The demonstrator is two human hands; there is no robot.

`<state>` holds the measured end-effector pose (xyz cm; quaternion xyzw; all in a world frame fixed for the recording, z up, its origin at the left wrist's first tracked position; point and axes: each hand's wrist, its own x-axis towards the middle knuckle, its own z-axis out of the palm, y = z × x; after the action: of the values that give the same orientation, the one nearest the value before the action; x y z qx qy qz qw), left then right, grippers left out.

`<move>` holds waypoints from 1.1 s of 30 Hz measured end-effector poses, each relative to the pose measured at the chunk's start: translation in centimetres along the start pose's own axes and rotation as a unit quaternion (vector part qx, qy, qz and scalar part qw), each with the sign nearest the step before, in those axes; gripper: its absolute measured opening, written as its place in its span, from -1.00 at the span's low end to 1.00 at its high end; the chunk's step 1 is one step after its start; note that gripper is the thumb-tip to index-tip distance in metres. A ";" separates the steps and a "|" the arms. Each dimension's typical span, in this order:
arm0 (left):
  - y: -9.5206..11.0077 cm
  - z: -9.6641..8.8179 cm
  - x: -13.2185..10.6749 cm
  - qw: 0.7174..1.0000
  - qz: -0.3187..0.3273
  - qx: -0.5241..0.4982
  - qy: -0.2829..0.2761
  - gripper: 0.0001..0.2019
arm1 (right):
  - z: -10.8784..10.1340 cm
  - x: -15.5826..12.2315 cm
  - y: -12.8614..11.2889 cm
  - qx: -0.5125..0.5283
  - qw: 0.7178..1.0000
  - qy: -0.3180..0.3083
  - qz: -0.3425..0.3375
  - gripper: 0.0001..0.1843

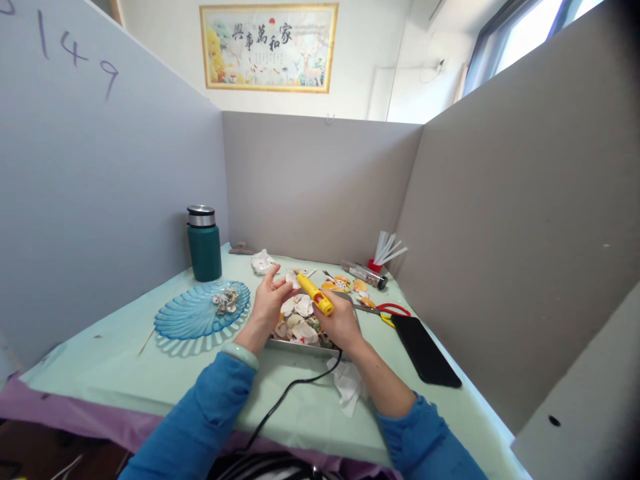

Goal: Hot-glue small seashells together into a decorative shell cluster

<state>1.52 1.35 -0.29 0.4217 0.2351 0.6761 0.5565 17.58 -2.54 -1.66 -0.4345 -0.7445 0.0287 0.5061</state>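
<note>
My right hand (pixel 340 321) is closed around a yellow glue gun (pixel 314 293) with a black cord, its tip pointing up and to the left. A pale shell (pixel 293 280) is pinched in the fingertips of my left hand (pixel 269 303), close to the gun's tip. Whether the tip touches the shell I cannot tell. Below both hands is a metal tray (pixel 300 347) heaped with shells (pixel 303 327). Left of it, a blue scalloped glass plate (pixel 185 313) bears a small cluster of shells (pixel 226 301).
A green bottle (pixel 204 245) stands at the back left. At the right lie a black phone (pixel 425 350), scissors (pixel 387 310) and a clear tube (pixel 365 273). Glue sticks (pixel 386 248) stand in a red cup (pixel 375 265). Tissue (pixel 347 383) lies in front. Grey partitions (pixel 320 187) enclose the table.
</note>
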 end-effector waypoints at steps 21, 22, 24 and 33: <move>-0.1 0.1 -0.1 0.994 0.030 0.094 0.037 -0.32 | 0.1 -0.1 -0.1 -0.006 1.000 0.003 -0.008 -0.85; -0.1 0.2 -0.1 0.995 0.028 0.087 0.038 -0.34 | 0.2 -0.1 -0.1 -0.007 1.000 0.004 -0.009 -0.85; 0.0 0.2 -0.1 0.997 0.018 0.067 0.044 -0.37 | 0.1 -0.1 -0.1 -0.008 1.000 0.003 -0.010 -0.84; 0.8 0.3 -0.3 0.998 -0.028 0.027 0.049 -0.42 | 0.1 -0.1 -0.1 -0.010 1.000 -0.004 -0.016 -0.86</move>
<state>1.37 0.76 0.40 0.3962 0.2921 0.6738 0.5511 17.42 -2.63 -1.76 -0.4276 -0.7534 0.0151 0.4994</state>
